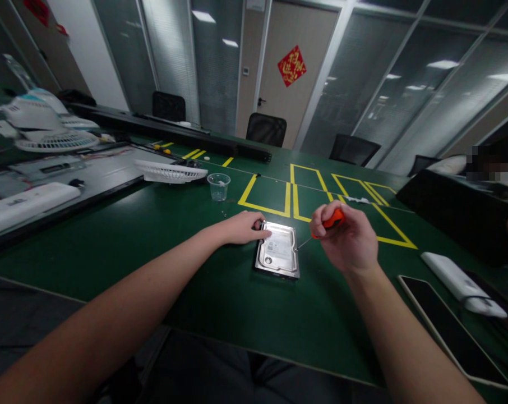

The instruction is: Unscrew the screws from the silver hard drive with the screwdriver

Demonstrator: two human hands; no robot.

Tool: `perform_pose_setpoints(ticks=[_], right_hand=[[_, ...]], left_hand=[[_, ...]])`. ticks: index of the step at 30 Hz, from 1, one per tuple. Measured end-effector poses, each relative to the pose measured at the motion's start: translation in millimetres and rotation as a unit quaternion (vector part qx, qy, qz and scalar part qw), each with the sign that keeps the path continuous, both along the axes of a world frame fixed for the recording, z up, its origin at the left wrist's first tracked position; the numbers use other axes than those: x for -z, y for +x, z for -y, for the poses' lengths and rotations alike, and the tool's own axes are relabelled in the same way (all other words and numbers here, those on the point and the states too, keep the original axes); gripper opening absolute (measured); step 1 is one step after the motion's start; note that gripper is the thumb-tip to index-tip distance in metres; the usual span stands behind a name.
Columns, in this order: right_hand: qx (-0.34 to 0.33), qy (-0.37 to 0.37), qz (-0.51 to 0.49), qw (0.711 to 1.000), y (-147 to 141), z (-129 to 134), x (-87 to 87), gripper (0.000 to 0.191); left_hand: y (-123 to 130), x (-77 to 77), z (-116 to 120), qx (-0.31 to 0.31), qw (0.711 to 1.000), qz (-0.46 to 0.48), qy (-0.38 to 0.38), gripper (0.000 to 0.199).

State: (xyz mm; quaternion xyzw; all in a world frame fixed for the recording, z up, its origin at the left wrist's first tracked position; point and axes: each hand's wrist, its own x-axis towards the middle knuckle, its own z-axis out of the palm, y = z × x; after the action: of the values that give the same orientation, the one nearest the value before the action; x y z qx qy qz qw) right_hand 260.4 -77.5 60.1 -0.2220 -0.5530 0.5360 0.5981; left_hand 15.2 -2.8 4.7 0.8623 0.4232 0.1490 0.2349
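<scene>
A silver hard drive lies flat on the green table, its label facing up. My left hand grips the drive's upper left corner, thumb on top and fingers curled at the edge. In my right hand is a screwdriver with an orange and black handle, the fingers wrapped round it. Its thin shaft slants down to the left, and the tip meets the drive's right edge. Whether the tip sits in a screw is too small to tell. Behind my left hand stands a clear plastic cup with something small and pale inside.
Yellow tape rectangles mark the green table. On the right lie a phone-like dark slab and a white power strip. White fan parts and a large panel occupy the left. A person sits behind a black box at right.
</scene>
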Motion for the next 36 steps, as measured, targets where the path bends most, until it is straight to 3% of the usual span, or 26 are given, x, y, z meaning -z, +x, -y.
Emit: perform_pose_setpoints(ticks=[8,28,36], right_hand=[[0.037,0.011,0.016,0.999,-3.1,-0.5,1.8,0.025],[0.034,-0.006,0.009,0.999,-1.8,-0.2,0.6,0.016],[0.031,0.001,0.004,1.0,-0.7,0.5,-0.9,0.031]], left_hand=[[-0.3,0.8,-0.7,-0.001,1.0,0.002,-0.008,0.059],[-0.7,1.3,-1.1,0.002,1.0,0.008,-0.012,0.06],[-1.1,1.2,-1.0,0.002,1.0,0.007,-0.007,0.059]])
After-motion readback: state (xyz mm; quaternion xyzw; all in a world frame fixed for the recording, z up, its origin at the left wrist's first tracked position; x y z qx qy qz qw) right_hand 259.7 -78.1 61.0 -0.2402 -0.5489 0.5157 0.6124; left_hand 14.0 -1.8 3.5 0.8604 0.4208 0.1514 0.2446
